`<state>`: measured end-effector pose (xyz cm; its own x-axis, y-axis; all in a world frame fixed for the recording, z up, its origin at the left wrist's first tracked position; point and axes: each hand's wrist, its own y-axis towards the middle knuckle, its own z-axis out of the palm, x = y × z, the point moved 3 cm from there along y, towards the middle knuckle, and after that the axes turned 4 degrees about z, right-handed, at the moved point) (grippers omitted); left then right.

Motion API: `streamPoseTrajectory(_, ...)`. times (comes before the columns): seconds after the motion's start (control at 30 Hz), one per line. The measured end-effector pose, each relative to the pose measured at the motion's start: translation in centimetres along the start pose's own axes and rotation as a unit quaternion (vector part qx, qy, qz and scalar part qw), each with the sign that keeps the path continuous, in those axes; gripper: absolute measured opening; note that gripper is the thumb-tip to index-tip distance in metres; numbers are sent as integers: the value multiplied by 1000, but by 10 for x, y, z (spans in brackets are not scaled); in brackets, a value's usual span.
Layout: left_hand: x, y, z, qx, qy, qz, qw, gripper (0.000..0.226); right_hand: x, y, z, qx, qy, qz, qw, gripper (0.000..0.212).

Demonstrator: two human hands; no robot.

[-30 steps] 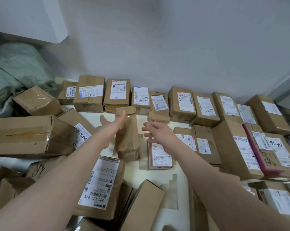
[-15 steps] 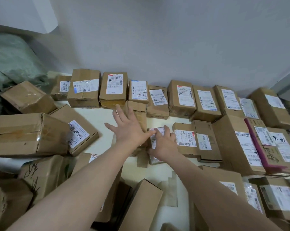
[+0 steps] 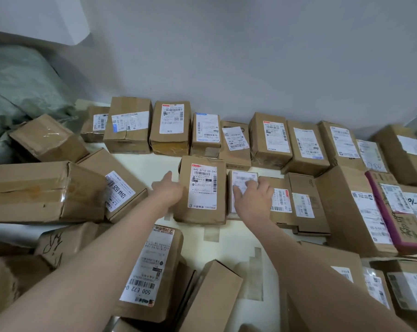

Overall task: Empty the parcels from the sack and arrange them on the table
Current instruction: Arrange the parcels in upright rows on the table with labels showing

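A brown parcel (image 3: 202,188) with a white label reading 640 G710 lies label-up on the cream table (image 3: 229,250), in the second row. My left hand (image 3: 168,190) presses against its left side, thumb raised and fingers hidden by the parcel's edge. Touching that parcel's right side is a small flat parcel (image 3: 244,179) with a white label. My right hand (image 3: 253,200) rests flat on it with fingers spread. The grey-green sack (image 3: 23,92) slumps at the far left against the wall.
A row of labelled parcels (image 3: 269,140) lines the wall. Loose boxes (image 3: 35,190) pile up at the left, and a 500 E72 parcel (image 3: 150,271) lies near me. More parcels (image 3: 356,207), one with magenta tape (image 3: 394,219), fill the right.
The brown parcel has gone from standing on end to lying label-up beside the small parcel. My left hand slid from its top to its left side; my right hand came down onto the small parcel.
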<state>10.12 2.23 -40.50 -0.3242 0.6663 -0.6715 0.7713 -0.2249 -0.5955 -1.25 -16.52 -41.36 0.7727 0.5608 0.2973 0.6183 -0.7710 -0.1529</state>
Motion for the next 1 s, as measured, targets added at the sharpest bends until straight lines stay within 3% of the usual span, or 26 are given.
streamPoseTrajectory(0.13,-5,-13,15,108,-77,48,990,60,5,0,2,17,6,-29,999,45)
streamPoseTrajectory(0.2,-11,-17,17,114,-63,73,989,66,10,-5,1,-17,-4,-48,999,43)
streamPoseTrajectory(0.27,-13,-10,6,36,23,93,995,70,20,-12,-3,-51,4,-76,996,40)
streamPoseTrajectory(0.37,-17,-8,-25,-85,146,137,976,67,45,-19,-7,-22,64,-135,989,34)
streamPoseTrajectory(0.53,-6,-25,-107,-312,316,175,879,60,113,-34,12,108,118,-221,962,30)
streamPoseTrajectory(0.6,6,-33,-142,-378,338,133,851,59,146,-43,30,161,76,-248,952,33)
streamPoseTrajectory(0.67,23,-36,-174,-389,339,47,855,62,181,-55,47,192,35,-280,940,36)
streamPoseTrajectory(0.8,63,-35,-200,-303,193,-93,929,76,238,-80,83,261,-96,-311,909,59)
streamPoseTrajectory(0.9,79,-27,-200,-307,85,-121,940,76,253,-92,111,327,-213,-261,883,93)
streamPoseTrajectory(1.0,84,-21,-205,-334,57,-149,929,75,249,-96,123,301,-233,-198,903,114)
